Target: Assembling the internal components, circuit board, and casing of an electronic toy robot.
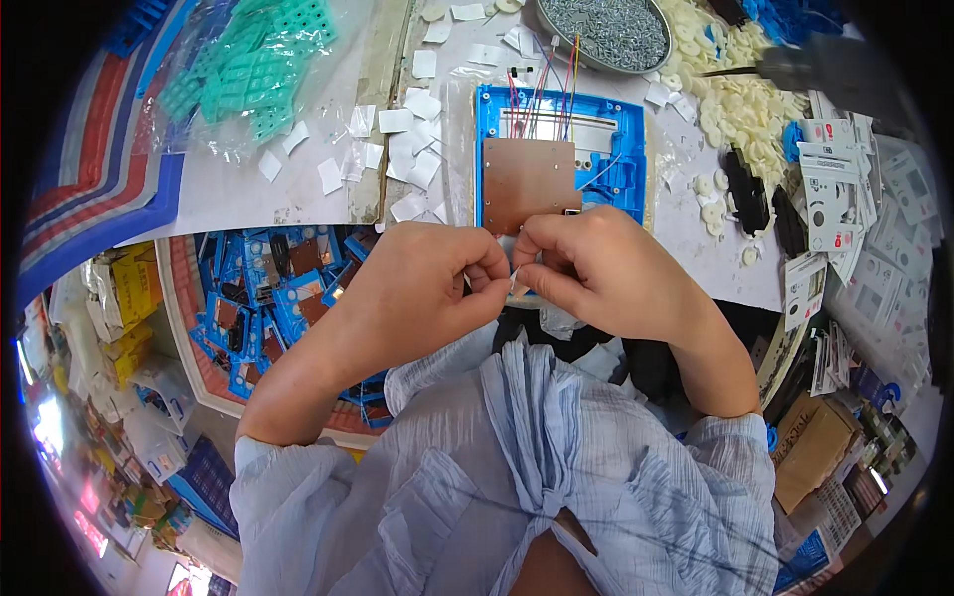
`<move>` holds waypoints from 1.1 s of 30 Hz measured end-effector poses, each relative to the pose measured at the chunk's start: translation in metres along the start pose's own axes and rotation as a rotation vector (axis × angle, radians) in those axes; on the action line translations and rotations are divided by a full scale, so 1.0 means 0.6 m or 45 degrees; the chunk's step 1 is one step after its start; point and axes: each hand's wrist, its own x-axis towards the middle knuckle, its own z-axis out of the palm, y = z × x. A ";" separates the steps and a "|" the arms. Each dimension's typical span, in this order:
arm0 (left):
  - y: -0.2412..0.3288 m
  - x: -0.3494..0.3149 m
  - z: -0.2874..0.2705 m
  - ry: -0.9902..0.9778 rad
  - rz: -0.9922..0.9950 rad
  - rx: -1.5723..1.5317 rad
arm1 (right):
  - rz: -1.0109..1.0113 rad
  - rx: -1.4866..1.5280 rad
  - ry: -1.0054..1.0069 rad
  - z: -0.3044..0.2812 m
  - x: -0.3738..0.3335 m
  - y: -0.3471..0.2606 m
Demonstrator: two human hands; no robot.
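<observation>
Both my hands meet over the front edge of the table, just below a blue plastic housing (628,134). The fingers of my left hand (432,278) are curled, thumb against forefinger. My right hand (611,273) pinches at the same spot. A thin whitish bit shows between the fingertips, too small to name. Inside the housing lies a brown circuit board (527,179), its lower part close behind my fingers. Thin coloured wires (542,94) rise from the housing's far side. The housing's near edge is hidden by my hands.
A metal bowl of screws (606,35) stands at the back, beside a heap of cream plastic discs (735,104). White paper squares (397,144) and green rubber keypads (258,74) lie left. Printed cards (835,189) and a dark tool (825,74) are right. A bin (189,343) holds blue housings.
</observation>
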 end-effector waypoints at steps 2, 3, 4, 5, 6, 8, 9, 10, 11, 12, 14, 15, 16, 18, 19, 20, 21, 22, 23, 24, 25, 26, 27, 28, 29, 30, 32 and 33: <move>0.003 0.001 0.001 -0.005 0.007 0.048 | 0.026 -0.031 -0.015 0.000 0.000 -0.001; 0.009 0.002 0.000 -0.021 0.006 0.075 | 0.039 -0.046 -0.022 -0.001 0.001 -0.002; 0.012 0.003 -0.001 -0.038 0.005 0.103 | 0.044 -0.045 -0.036 -0.002 0.001 -0.003; 0.009 0.003 0.001 -0.021 0.021 0.110 | 0.048 -0.044 -0.050 -0.004 0.002 -0.005; 0.004 0.004 0.005 -0.005 0.038 0.118 | 0.053 -0.044 -0.062 -0.006 0.001 -0.006; 0.003 0.005 0.005 -0.006 0.051 0.103 | 0.059 -0.043 -0.054 -0.008 0.000 -0.007; 0.004 0.004 0.002 -0.024 0.045 0.081 | 0.061 -0.041 -0.051 -0.008 -0.001 -0.006; 0.005 0.005 0.000 -0.042 0.039 0.058 | 0.058 -0.037 -0.050 -0.009 -0.002 -0.004; 0.010 0.007 -0.003 -0.082 -0.055 0.005 | 0.056 -0.032 -0.049 -0.010 -0.003 -0.002; 0.017 0.010 -0.008 -0.121 -0.149 -0.047 | 0.053 -0.028 -0.049 -0.011 -0.003 -0.001; 0.014 0.011 -0.007 -0.136 -0.175 -0.093 | 0.059 -0.048 -0.077 -0.015 -0.002 0.000; 0.002 0.008 0.000 -0.110 -0.108 -0.086 | 0.060 -0.059 -0.092 -0.016 -0.002 -0.001; -0.004 0.007 0.003 -0.084 -0.040 -0.078 | 0.055 -0.066 -0.086 -0.017 -0.003 -0.001; 0.003 0.006 0.007 -0.037 -0.032 0.018 | 0.046 -0.081 -0.073 -0.017 -0.004 -0.001; 0.006 0.006 0.010 -0.014 -0.028 0.066 | 0.037 -0.079 -0.063 -0.016 -0.004 -0.001; 0.007 0.007 0.013 0.015 0.016 0.118 | 0.028 -0.077 -0.054 -0.015 -0.005 -0.001; 0.009 0.007 0.018 0.044 0.059 0.171 | 0.018 -0.075 -0.045 -0.014 -0.005 -0.002; 0.009 0.008 0.021 0.073 0.102 0.224 | 0.016 -0.072 -0.044 -0.014 -0.005 -0.001; 0.009 0.009 0.024 0.100 0.127 0.258 | 0.014 -0.069 -0.043 -0.014 -0.005 -0.001; 0.008 0.009 0.027 0.127 0.153 0.292 | 0.012 -0.067 -0.043 -0.013 -0.006 0.000; 0.006 0.009 0.029 0.153 0.179 0.325 | 0.009 -0.062 -0.035 -0.013 -0.006 0.000; 0.005 0.009 0.030 0.144 0.163 0.303 | 0.006 -0.056 -0.028 -0.012 -0.007 0.002; 0.003 0.009 0.031 0.136 0.147 0.280 | 0.004 -0.051 -0.021 -0.011 -0.007 0.003; 0.002 0.009 0.032 0.127 0.131 0.257 | 0.004 -0.036 -0.027 -0.012 -0.008 0.004; 0.002 0.010 0.026 0.056 0.026 0.165 | 0.004 -0.022 -0.034 -0.012 -0.008 0.004; 0.003 0.010 0.017 -0.015 -0.079 0.073 | 0.005 -0.007 -0.041 -0.013 -0.009 0.004; 0.000 0.007 0.008 -0.063 -0.231 -0.119 | 0.021 0.003 -0.040 -0.016 -0.012 0.005; -0.003 0.004 0.008 -0.038 -0.279 -0.221 | 0.028 0.008 -0.041 -0.016 -0.013 0.005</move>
